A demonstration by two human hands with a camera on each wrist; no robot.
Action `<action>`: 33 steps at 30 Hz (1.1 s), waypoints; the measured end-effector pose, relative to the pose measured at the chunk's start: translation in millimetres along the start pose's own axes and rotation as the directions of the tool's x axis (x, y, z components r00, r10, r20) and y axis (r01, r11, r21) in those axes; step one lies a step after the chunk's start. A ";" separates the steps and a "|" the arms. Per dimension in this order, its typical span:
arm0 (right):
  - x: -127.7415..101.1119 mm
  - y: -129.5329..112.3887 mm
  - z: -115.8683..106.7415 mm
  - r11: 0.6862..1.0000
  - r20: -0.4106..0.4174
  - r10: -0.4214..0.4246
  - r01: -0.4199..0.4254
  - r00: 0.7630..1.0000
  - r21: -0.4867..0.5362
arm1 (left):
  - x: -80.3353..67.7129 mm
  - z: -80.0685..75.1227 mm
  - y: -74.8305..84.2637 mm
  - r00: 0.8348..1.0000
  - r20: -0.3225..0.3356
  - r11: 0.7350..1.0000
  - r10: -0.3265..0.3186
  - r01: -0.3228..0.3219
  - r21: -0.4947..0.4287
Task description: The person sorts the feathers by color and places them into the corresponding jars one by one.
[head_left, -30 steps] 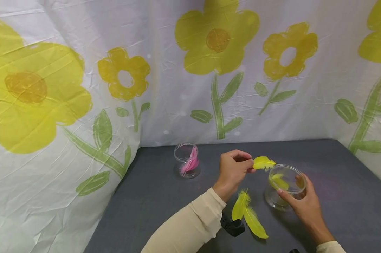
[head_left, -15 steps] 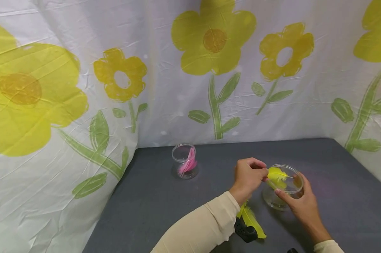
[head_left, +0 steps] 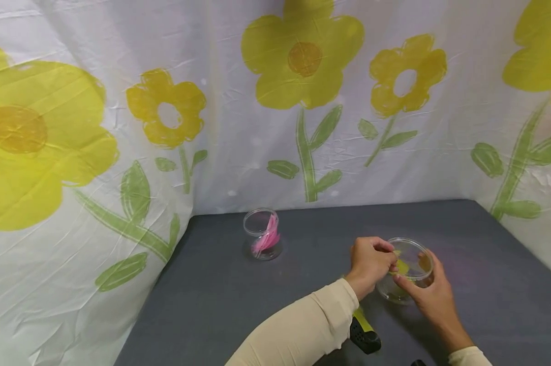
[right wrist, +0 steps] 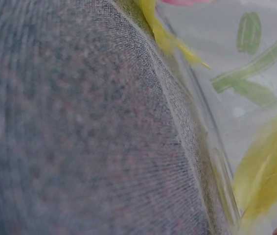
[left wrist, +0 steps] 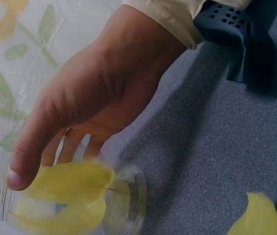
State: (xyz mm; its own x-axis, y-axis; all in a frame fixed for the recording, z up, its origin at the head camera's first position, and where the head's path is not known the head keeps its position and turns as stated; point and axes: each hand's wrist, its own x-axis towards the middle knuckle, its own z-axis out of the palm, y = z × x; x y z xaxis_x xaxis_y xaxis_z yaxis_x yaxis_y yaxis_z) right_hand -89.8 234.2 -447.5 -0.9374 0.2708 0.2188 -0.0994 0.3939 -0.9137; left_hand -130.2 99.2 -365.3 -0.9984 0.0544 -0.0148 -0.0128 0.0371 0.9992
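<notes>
My left hand [head_left: 391, 259] is at the mouth of a clear jar [head_left: 410, 249], pinching a yellow feather [head_left: 401, 266] that reaches down into it. In the left wrist view the thumb lies on that yellow feather [left wrist: 65, 183] at the rim of the jar [left wrist: 126, 205]. My right hand [head_left: 414, 271] grips the jar from the near right side, holding it on the grey table [head_left: 303, 264]. The right wrist view is a blur of jar wall with a yellow feather [right wrist: 265, 171] inside. One more yellow feather [head_left: 360, 318] lies on the table, mostly hidden by my left forearm.
A second clear jar [head_left: 260, 234] with pink feathers stands at the back left of the table. Flower-printed sheets [head_left: 120, 152] wall in the table at the back and on both sides. A loose yellow feather [left wrist: 258, 218] shows beside the jar in the left wrist view.
My left hand has carried the yellow feather right and down, from beside the jar into its mouth. The right hand has kept its hold on the jar.
</notes>
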 end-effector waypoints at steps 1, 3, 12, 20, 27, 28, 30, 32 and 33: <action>0.2 -0.4 0.2 1.000 -0.001 0.001 -0.001 1.000 0.002 | 0.4 -0.1 -0.4 1.000 0.000 1.000 0.004 -0.004 0.002; 0.4 -1.5 0.6 1.000 -0.003 0.005 -0.005 1.000 0.008 | 0.7 -0.9 -0.8 1.000 0.008 1.000 0.010 -0.010 -0.009; -1.3 -4.9 2.0 1.000 -0.001 0.003 -0.003 1.000 0.006 | 5.6 -23.3 -1.8 0.995 0.093 0.990 0.032 -0.018 -0.142; -2.6 -4.2 2.7 1.000 -0.035 0.009 -0.008 0.999 0.016 | 24.9 -57.1 -13.7 0.992 0.119 0.982 0.047 -0.024 -0.187; -3.2 -4.2 0.6 1.000 -0.027 0.009 -0.009 1.000 -0.003 | 38.4 -76.0 -42.3 0.987 0.148 0.992 -0.066 0.080 -0.095; -3.1 -4.4 0.5 1.000 -0.026 0.006 -0.006 1.000 -0.002 | 39.0 -77.5 -46.0 0.985 0.152 0.991 -0.085 0.099 -0.086; -3.0 -4.8 0.9 1.000 -0.026 -0.001 0.001 1.000 0.003 | 39.5 -79.8 -51.9 0.981 0.158 0.990 -0.115 0.126 -0.064; -2.9 -5.3 1.5 1.000 -0.026 -0.007 0.007 1.000 0.005 | 39.9 -81.1 -56.7 0.977 0.163 0.988 -0.137 0.147 -0.053; -2.9 -5.8 1.7 1.000 -0.028 -0.008 0.008 1.000 0.004 | 40.2 -81.4 -59.0 0.975 0.167 0.987 -0.145 0.154 -0.043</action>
State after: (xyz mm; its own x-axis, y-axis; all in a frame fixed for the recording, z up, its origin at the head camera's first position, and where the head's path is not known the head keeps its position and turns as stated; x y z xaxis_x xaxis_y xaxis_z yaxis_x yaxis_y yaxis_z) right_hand -87.1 229.7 -443.5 -0.9270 0.2919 0.2356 -0.1086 0.3923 -0.9134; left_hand -174.0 17.9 -421.9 -0.9626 0.2146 -0.1653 -0.1688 0.0022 0.9857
